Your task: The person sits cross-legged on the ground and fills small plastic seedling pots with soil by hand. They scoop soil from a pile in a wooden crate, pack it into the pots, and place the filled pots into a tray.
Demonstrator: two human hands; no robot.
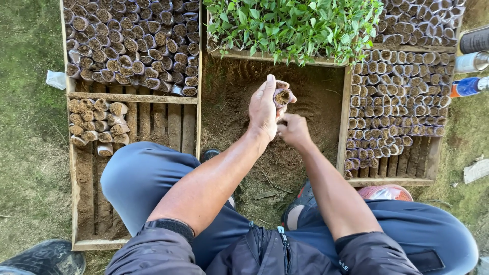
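Soil-filled and small, a seedling tube (pixel 281 97) sits upright in the person's left hand (pixel 264 109), its open mouth turned toward the camera so the brown fill shows. The left fingers (pixel 269 87) wrap around its side and grip it; the long axis of the tube runs roughly along those fingers, up and away from the wrist. The right hand (pixel 293 130) lies just below and to the right of the tube, touching or nearly touching the left hand, its fingers curled shut — whether they pinch soil or press on the tube's base cannot be told, since the knuckles hide the tips. The left hand is the one holding the tube; the right is the nearer free one.

Both hands hang above a patch of loose soil (pixel 244 97) between wooden trays. On the left, a slatted wooden tray (pixel 135 98) carries rows of filled tubes (pixel 132 43), with a smaller cluster (pixel 99 125) below the crossbar. On the right, another tray (pixel 387 181) holds tubes lying packed side by side (pixel 395 102). Green seedlings (pixel 295 23) crowd a tray beyond the soil. Bottles (pixel 471 61) at the right edge are cut off — only their ends show. The tube's lower end is hidden in the palm.
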